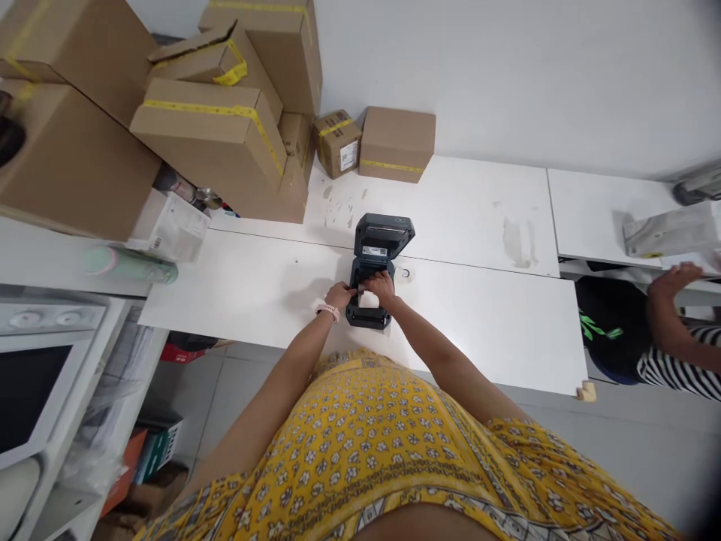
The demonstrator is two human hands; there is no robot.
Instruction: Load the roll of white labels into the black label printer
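A dark label printer (384,234) stands on the white table with its lid raised. Inside its body lies a roll of white label paper (369,300). Over that roll my right hand (379,285) reaches into the printer, its fingers bent down at the paper; what the fingertips touch is hidden. At the printer's left edge is my left hand (339,294), with the fingers closed together against the side. Too little shows there to tell what they grip. A pale pink band sits on my left wrist.
Taped cardboard boxes (197,124) are piled at the back left, and two smaller boxes (397,143) stand by the wall. A pale green bottle (132,264) lies at the left. Another person's arm (679,315) is at the far right.
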